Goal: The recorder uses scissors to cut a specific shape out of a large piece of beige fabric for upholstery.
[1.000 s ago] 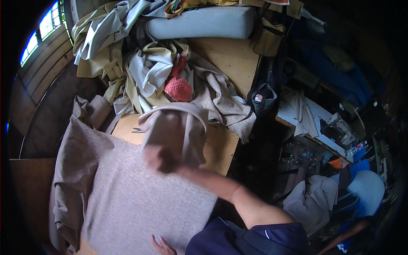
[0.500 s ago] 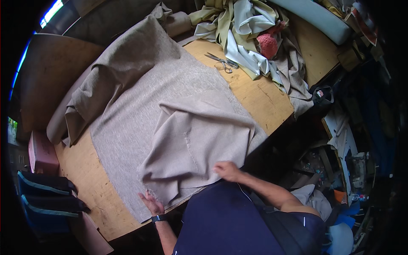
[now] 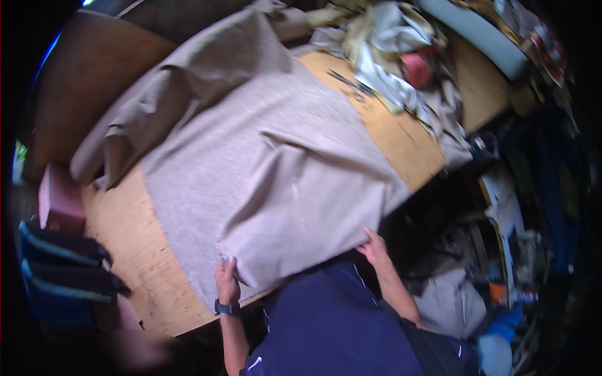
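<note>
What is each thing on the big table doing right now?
Beige fabric: spread flat, near part folded over.
Left hand: gripping the folded corner.
Right hand: on the other near corner.
Scissors: lying on bare wood.
Cloth pile: crumpled, heaped at the far end.

The person wears a dark navy short-sleeved shirt (image 3: 335, 326), which fills the near middle of the view — a thin white line of piping runs down its chest near the right shoulder, and a second small white curve shows low on the left side. The sleeves end above the elbows, so both forearms are bare. On the left wrist sits a dark wristwatch (image 3: 226, 308) with a black band — its face is too small to read. The left hand (image 3: 226, 282) and right hand (image 3: 375, 248) are bare, ungloved.
</note>
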`<action>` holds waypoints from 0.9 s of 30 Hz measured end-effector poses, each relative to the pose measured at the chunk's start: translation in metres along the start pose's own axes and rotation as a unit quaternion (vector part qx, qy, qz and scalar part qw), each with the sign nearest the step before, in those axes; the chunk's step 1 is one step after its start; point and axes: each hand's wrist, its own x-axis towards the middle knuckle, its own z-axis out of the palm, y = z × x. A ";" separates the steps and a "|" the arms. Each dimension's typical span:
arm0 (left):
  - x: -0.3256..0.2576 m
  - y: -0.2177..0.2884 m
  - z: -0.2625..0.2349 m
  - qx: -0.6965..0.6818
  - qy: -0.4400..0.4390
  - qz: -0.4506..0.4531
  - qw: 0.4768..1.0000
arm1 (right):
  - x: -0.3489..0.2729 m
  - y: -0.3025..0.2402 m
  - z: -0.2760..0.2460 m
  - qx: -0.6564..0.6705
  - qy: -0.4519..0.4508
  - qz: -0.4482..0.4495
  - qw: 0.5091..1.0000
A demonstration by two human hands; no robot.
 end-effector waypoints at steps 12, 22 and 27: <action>-0.011 0.141 -0.002 -0.195 0.064 0.148 0.967 | -0.025 -0.148 0.134 0.105 -0.116 -0.158 0.975; 0.045 0.369 -0.023 -0.124 0.046 0.458 0.879 | -0.068 -0.383 0.383 0.141 -0.484 -0.380 0.776; -0.025 0.316 -0.055 -0.127 0.028 0.332 0.934 | -0.106 -0.318 0.333 0.073 -0.413 -0.418 0.806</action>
